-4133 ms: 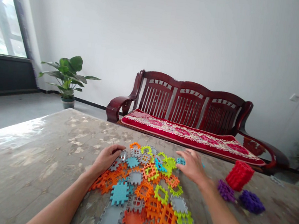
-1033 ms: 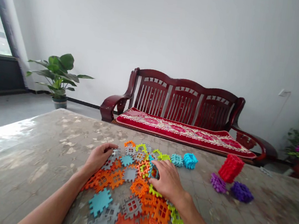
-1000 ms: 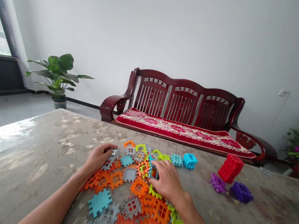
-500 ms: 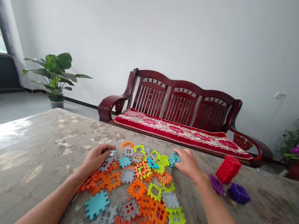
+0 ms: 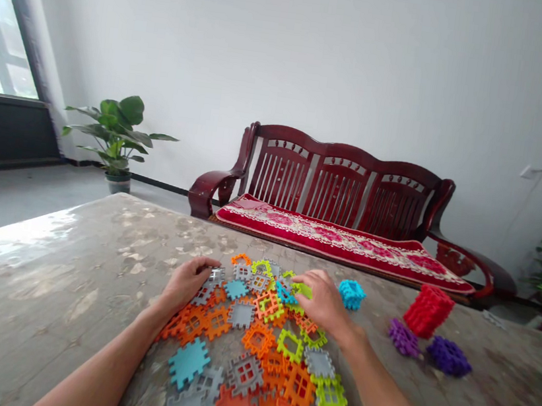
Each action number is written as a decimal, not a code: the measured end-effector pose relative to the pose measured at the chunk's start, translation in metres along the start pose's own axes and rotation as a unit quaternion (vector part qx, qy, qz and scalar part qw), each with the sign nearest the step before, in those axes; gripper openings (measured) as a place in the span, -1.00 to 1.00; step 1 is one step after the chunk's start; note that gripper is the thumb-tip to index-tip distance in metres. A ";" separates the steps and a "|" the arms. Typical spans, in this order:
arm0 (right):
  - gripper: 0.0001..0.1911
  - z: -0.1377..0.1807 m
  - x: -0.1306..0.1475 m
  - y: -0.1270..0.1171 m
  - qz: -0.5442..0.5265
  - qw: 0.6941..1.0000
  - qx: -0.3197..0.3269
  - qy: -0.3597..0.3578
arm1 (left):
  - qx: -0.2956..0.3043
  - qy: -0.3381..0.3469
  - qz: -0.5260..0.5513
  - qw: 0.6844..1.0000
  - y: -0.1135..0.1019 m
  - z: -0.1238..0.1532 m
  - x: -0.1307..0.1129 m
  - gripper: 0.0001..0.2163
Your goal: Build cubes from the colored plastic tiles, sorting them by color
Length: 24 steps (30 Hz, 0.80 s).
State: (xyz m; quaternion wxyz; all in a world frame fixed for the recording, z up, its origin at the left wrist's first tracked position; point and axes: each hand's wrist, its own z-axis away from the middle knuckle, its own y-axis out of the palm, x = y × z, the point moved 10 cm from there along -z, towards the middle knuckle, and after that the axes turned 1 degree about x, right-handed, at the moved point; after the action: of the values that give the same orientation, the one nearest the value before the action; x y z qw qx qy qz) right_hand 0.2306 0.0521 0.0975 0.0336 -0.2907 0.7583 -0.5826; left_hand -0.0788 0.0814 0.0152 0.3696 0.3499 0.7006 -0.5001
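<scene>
A pile of flat interlocking plastic tiles (image 5: 256,354), orange, grey, green and blue, lies on the marbled table (image 5: 41,279). My left hand (image 5: 185,281) rests on the pile's left edge, fingers curled over a grey tile (image 5: 214,277). My right hand (image 5: 320,303) lies over green and blue tiles at the pile's far right, fingers bent down onto them; what they grip is hidden. A built cyan cube (image 5: 351,293) stands just right of that hand.
A red block cube (image 5: 428,311) and two purple block clusters (image 5: 403,337) (image 5: 449,356) sit at the table's right. Behind stands a dark wooden bench (image 5: 341,199) with a red cushion. A potted plant (image 5: 120,133) stands at the left by the window.
My right hand went from the pile's middle out to the cyan pieces, then drew back left onto the green and blue tiles. The cyan cube now stands uncovered. My left hand stayed put.
</scene>
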 end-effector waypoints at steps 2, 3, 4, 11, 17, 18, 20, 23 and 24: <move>-0.69 -0.002 0.029 0.017 -0.018 0.999 0.022 -0.030 | -0.006 0.003 -0.005 1.000 -0.001 0.000 -0.001 -0.71; -0.72 -0.004 0.043 0.025 -0.022 0.998 0.034 -0.042 | -0.007 0.004 -0.005 1.000 -0.002 0.000 -0.001 -0.71; -0.75 -0.006 0.055 0.033 -0.022 0.997 0.045 -0.050 | -0.005 0.006 -0.003 1.000 -0.001 -0.001 -0.001 -0.72; -0.72 -0.033 0.102 0.072 0.056 0.994 0.084 -0.046 | 0.001 0.012 0.010 1.000 0.001 -0.001 0.001 -0.72; -0.70 -0.046 0.122 0.089 0.118 0.985 0.119 -0.038 | -0.006 0.020 0.015 1.000 -0.001 0.000 -0.004 -0.74; -0.70 -0.047 0.123 0.091 0.119 0.984 0.126 -0.032 | -0.006 0.022 0.014 1.000 -0.001 0.000 -0.004 -0.74; -0.67 -0.049 0.122 0.094 0.118 0.984 0.136 -0.016 | -0.005 0.023 0.009 1.000 -0.001 -0.001 -0.002 -0.74; -0.62 -0.053 0.118 0.096 0.112 0.984 0.141 0.011 | 0.002 0.020 0.005 1.000 0.002 -0.003 0.002 -0.72; -0.61 -0.054 0.117 0.097 0.108 0.984 0.141 0.020 | 0.005 0.019 0.006 1.000 0.002 -0.003 0.002 -0.72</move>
State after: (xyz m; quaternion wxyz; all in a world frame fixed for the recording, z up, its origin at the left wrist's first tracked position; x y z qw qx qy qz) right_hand 0.0743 0.0572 0.0609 0.1215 -0.1875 0.6958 -0.6826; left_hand -0.0786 0.0852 0.0127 0.3575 0.3648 0.7029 -0.4949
